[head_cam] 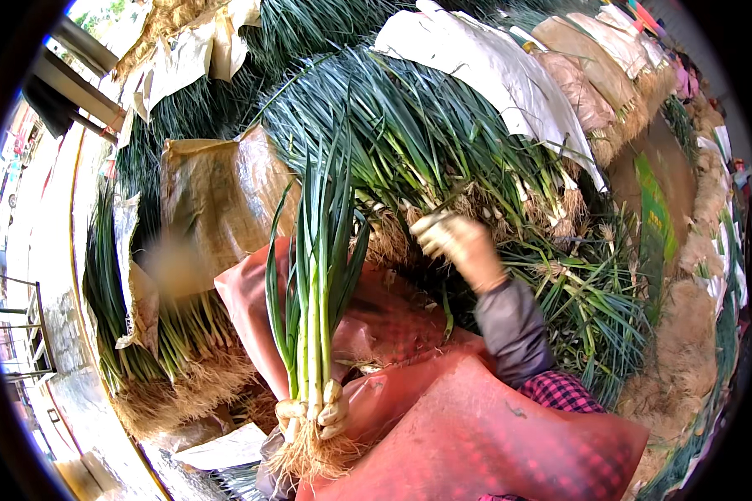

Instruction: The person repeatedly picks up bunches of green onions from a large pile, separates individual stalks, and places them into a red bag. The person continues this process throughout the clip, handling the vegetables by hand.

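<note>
Upright before me is a bunch of green onions point(314, 325), their roots pointing down, held near the base by my left hand point(313, 410) in a pale glove. My right hand point(456, 241), in a similar glove and blurred, is at the root ends of a large pile of green onions point(401, 125); whether its fingers hold anything is unclear. A red plastic sheet point(476, 426) covers my lap, below both hands.
Stacked green onions with bushy roots point(182, 388) lie at the left beside a tan woven sheet point(207, 200). A white sheet point(476, 69) covers part of the upper pile. Loose onion leaves point(595, 300) lie at the right.
</note>
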The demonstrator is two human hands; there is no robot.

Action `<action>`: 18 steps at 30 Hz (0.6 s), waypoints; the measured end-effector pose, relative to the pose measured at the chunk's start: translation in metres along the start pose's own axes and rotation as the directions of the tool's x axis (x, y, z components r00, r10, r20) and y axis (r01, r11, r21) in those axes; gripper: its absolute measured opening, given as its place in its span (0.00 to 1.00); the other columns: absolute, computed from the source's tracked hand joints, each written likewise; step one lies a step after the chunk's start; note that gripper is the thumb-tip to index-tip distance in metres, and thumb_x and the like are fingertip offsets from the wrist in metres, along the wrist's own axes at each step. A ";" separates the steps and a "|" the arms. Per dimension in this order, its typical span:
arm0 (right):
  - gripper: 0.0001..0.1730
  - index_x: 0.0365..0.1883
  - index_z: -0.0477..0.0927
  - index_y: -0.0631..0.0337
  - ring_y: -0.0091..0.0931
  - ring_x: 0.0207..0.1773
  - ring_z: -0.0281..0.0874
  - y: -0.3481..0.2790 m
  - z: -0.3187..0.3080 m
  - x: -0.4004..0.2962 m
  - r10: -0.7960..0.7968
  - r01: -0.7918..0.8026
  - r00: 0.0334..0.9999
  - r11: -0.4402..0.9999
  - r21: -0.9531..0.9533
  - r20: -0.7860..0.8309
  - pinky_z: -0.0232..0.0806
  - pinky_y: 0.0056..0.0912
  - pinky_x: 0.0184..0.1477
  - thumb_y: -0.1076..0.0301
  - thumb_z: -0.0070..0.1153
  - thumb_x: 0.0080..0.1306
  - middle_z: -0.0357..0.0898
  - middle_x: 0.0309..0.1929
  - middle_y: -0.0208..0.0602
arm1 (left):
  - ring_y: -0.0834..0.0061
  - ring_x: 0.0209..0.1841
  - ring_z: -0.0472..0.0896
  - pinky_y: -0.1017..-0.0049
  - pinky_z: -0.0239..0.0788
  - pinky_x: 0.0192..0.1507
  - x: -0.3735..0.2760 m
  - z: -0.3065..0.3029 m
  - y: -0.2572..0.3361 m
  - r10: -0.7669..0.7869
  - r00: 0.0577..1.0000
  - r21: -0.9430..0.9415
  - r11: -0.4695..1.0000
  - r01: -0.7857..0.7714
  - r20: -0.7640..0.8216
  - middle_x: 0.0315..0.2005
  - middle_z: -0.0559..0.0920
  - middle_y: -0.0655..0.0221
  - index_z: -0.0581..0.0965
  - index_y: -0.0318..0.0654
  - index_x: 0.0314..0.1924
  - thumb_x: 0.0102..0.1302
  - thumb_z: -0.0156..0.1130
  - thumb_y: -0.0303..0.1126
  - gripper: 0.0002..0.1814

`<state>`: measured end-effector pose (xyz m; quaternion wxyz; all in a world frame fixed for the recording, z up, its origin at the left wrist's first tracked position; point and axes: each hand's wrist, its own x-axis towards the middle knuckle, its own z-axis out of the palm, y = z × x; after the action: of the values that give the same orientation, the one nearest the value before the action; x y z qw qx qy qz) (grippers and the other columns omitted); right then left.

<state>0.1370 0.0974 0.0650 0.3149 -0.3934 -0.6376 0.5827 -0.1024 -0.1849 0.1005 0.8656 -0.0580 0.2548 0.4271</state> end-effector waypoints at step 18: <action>0.17 0.44 0.77 0.62 0.37 0.48 0.73 0.014 0.077 0.022 -0.407 0.554 0.832 0.648 -0.523 0.377 0.67 0.37 0.52 0.66 0.63 0.58 0.74 0.39 0.41 | 0.68 0.50 0.76 0.68 0.67 0.53 -0.003 0.021 -0.001 0.103 0.995 0.423 0.901 -0.091 -0.006 0.49 0.76 0.61 0.68 0.30 0.60 0.64 0.61 0.43 0.31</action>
<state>0.0616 0.0789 0.0408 0.2394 -0.2199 -0.9036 0.2789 -0.0946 -0.1807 0.1201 0.8316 0.1373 0.3561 0.4035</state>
